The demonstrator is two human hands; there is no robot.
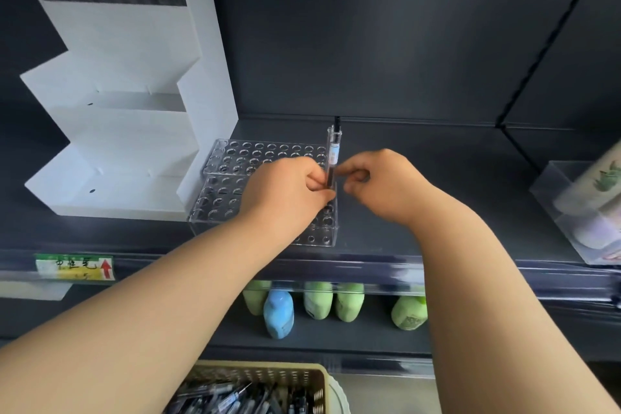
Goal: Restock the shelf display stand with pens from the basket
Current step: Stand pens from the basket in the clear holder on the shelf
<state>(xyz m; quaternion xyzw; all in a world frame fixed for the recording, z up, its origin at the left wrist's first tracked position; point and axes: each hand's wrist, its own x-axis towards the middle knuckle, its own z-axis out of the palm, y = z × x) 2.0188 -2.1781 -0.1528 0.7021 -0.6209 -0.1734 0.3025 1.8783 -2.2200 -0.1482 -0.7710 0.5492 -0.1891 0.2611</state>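
Pinches pen point(333, 158) upright between left grip point(289, 190) and right grip point(379, 185) above right edge of stand point(255, 151); risks missing a hole and toppling if released early.

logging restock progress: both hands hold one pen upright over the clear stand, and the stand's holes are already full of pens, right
Not quite. In the head view, the holes that show in the clear stand are empty; the only pen there is the one held upright by the left hand and the right hand. The rest is right.
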